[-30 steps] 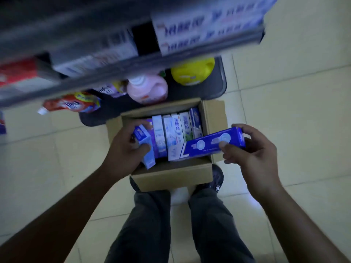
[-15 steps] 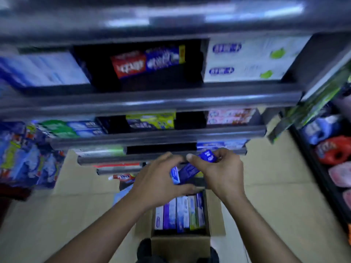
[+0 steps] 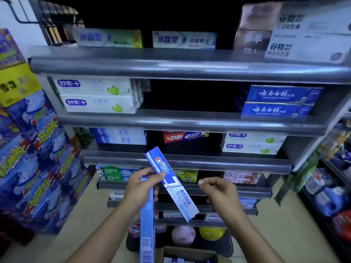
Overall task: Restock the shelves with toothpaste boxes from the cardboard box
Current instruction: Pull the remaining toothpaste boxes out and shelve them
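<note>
Slim, perhaps glossy card toothpaste boxes [image 3: 175, 188]

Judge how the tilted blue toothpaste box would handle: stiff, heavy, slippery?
Probably stiff: the tilted blue box shows straight edges though the left hand grips only its upper part. Likely light, held one-handed alongside a second box. Its smooth-looking face may slip.

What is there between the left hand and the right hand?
In the head view, a tilted blue-and-white cardboard toothpaste box, gripped by the left hand, lies between it and the right hand.
</note>
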Available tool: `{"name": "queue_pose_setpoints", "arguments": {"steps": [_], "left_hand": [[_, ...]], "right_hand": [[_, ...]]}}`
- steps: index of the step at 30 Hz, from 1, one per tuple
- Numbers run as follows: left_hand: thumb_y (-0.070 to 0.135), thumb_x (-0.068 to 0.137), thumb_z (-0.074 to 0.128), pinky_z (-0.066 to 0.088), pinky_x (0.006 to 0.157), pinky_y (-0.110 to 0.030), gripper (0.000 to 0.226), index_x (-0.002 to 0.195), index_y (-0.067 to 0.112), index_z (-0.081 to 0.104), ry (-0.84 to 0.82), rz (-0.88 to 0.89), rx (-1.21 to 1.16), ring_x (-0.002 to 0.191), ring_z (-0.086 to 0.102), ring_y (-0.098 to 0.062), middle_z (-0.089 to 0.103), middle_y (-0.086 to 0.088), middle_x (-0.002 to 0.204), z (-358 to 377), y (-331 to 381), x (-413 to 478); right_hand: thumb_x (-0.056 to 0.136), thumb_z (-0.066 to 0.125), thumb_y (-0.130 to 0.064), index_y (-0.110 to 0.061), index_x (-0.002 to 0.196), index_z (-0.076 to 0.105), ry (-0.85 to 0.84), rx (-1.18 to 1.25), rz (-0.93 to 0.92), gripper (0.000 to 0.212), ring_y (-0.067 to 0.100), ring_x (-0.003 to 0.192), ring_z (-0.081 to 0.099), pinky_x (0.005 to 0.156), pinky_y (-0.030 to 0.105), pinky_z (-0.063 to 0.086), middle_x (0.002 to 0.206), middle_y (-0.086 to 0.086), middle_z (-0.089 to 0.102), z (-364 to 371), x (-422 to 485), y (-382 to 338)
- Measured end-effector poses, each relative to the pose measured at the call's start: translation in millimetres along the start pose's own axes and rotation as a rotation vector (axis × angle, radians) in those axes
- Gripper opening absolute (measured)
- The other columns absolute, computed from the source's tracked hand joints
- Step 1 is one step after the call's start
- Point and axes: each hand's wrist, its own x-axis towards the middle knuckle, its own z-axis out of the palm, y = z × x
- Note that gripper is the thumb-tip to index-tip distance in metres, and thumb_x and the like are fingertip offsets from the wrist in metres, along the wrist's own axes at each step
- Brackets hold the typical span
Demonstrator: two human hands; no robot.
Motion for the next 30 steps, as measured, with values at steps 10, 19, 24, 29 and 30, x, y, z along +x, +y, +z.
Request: {"name": "queue_pose_setpoints", "arguments": {"steps": [10,19,24,29,30], "left_hand": [[0.027,0.067,0.086,0.039,0.045,-0.026,0.041,0.100,0.012,0.067,0.072,-0.042,-0.268,0.047,0.046,-0.019,0.067,-0.012,0.078,-42.3,12.8,-2.8],[0.027,0.068,0.092,0.057,0.071,-0.024,0.053,0.112,0.030,0.064,0.324,0.216,-0.028,0.095,0.073,-0.013,0.073,0.004,0.110,-120.6,28.9,16.3],[0.025,0.077,0.089,0.052,0.089,-0.056,0.039,0.110,0.021,0.068,0.358,0.188,0.068,0.096,0.065,-0.033,0.071,-0.006,0.115,-162.9,39.6,40.8],[0.023,0.077,0.090,0.053,0.098,-0.050,0.037,0.111,0.015,0.075,0.357,0.143,0.187,0.108,0.069,-0.028,0.072,-0.008,0.115,-200.2,57.2,73.2],[0.023,0.077,0.090,0.052,0.099,-0.051,0.040,0.113,0.016,0.073,0.343,0.124,0.191,0.110,0.068,-0.029,0.071,-0.008,0.118,-206.0,61.3,79.4]], "right_hand": [[0.073,0.091,-0.019,-0.007,0.094,0.076,-0.241,0.166,0.050,0.029,0.020,0.069,0.067,0.066,0.033,0.059,0.091,0.014,0.078,48.7,-14.9,2.0],[0.077,0.083,0.004,-0.011,0.105,0.071,-0.160,0.129,-0.192,0.034,0.007,0.073,0.071,0.068,0.018,0.056,0.079,-0.001,0.078,106.9,12.4,-31.3],[0.076,0.085,0.002,-0.007,0.111,0.063,-0.093,0.107,-0.197,0.043,0.029,0.083,0.071,0.075,0.036,0.062,0.095,0.020,0.074,151.3,33.2,-39.5],[0.079,0.087,-0.014,-0.019,0.103,0.069,0.025,-0.044,-0.273,0.030,0.014,0.087,0.071,0.068,0.018,0.056,0.096,-0.001,0.073,183.6,68.3,-39.3],[0.081,0.086,-0.017,-0.019,0.108,0.069,0.046,-0.091,-0.280,0.032,0.011,0.088,0.069,0.069,0.017,0.055,0.096,-0.004,0.071,189.1,75.7,-39.8]]}}
